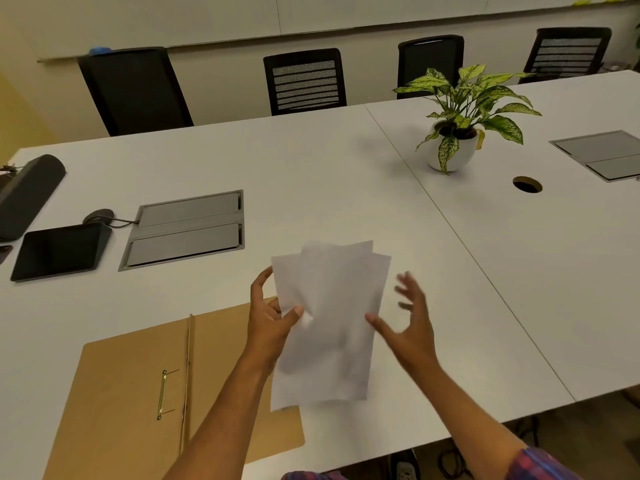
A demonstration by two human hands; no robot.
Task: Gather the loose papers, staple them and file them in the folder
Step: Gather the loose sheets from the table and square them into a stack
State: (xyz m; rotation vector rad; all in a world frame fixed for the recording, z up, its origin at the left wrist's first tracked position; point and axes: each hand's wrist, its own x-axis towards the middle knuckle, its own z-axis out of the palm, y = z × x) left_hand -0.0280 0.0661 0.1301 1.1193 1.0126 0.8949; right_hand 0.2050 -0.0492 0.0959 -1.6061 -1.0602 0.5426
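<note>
A loose, uneven bunch of white papers point(332, 317) is held up above the white table point(311, 174), its sheets fanned at the top. My left hand point(272, 318) pinches the bunch at its left edge, thumb on the front. Just right of the papers my right hand point(410, 322) is open with fingers spread, its thumb near the right edge and nothing in its grasp. An open tan folder point(131, 386) with a brass fastener point(161, 394) lies flat at the near left, partly under my left forearm. No stapler is in view.
A potted plant point(453, 133) stands at the back right beside a cable hole point(527, 184). Metal cable hatches point(187, 230) are set in the table at left, with a dark tablet point(59, 251) and a black speaker bar point(26, 192). Black chairs point(304, 81) line the far side.
</note>
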